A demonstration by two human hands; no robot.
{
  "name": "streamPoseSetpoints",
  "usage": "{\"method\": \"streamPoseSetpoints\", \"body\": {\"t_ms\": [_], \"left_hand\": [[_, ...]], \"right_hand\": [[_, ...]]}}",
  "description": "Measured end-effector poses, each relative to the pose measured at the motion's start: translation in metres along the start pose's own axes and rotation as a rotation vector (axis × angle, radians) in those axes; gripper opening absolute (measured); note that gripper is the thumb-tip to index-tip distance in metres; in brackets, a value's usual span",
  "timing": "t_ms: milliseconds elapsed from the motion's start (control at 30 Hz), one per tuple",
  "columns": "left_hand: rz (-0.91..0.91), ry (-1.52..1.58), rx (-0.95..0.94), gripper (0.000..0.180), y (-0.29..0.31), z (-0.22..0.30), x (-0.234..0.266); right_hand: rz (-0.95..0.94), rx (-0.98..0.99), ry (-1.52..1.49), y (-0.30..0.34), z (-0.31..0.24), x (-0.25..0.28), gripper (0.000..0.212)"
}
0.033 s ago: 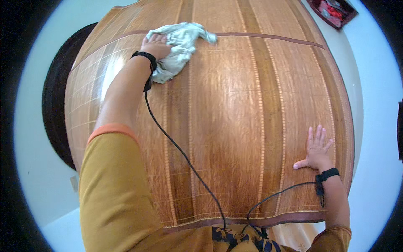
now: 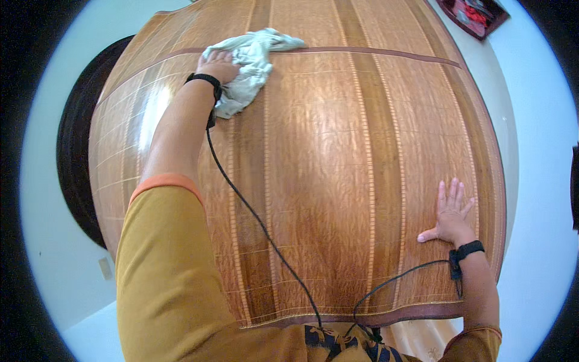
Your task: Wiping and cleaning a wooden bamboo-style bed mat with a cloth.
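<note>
My left hand (image 2: pixel 218 65) is stretched far forward on a pale, whitish-green cloth (image 2: pixel 248 69). Its fingers press into the bunched cloth, which lies rumpled across a dark red band on a shiny brown striped mat (image 2: pixel 319 181). The fingertips are partly sunk among the folds. Nearer to me on the right, my right hand (image 2: pixel 452 218) rests flat on the mat with fingers spread and thumb out to the side; nothing is in it. Each wrist wears a black strap with a thin black cable running back toward my body.
A dark rounded panel (image 2: pixel 78 139) stands along the mat's left side, beside a pale wall. At the far right, beyond the mat's edge, sits a dark red box (image 2: pixel 473 15) with red and pinkish items in it. Patterned light fabric (image 2: pixel 422 338) shows below the near edge.
My left hand and the cloth have shifted slightly left in view, and the cloth's loose far end has swung a little left and up. The right hand stays flat on the mat.
</note>
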State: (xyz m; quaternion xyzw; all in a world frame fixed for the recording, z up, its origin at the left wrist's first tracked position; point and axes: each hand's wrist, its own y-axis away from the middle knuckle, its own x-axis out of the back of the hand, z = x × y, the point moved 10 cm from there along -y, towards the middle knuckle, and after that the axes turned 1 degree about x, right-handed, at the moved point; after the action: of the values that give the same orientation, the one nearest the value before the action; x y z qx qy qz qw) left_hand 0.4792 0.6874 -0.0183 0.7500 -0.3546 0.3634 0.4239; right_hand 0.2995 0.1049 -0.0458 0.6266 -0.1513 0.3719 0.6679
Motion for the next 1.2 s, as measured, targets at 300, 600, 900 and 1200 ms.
{"method": "streamPoseSetpoints", "body": {"t_ms": [300, 600, 900, 1200], "left_hand": [[0.167, -0.110, -0.478, 0.051, 0.106, 0.042, -0.016], [0.044, 0.146, -0.682, 0.063, 0.480, 0.056, -0.173], [0.265, 0.288, -0.041, 0.060, 0.550, 0.011, -0.190], [0.524, 0.091, 0.178, 0.061, 0.415, -0.136, -0.109]], "right_hand": [[-0.012, -0.033, 0.040, 0.010, 0.002, 0.008, 0.150], [-0.017, -0.025, 0.047, 0.010, -0.010, 0.010, 0.146], [0.058, 0.011, -0.050, 0.035, -0.014, 0.018, 0.140], [0.047, -0.065, -0.175, 0.054, -0.051, -0.017, 0.140]]}}
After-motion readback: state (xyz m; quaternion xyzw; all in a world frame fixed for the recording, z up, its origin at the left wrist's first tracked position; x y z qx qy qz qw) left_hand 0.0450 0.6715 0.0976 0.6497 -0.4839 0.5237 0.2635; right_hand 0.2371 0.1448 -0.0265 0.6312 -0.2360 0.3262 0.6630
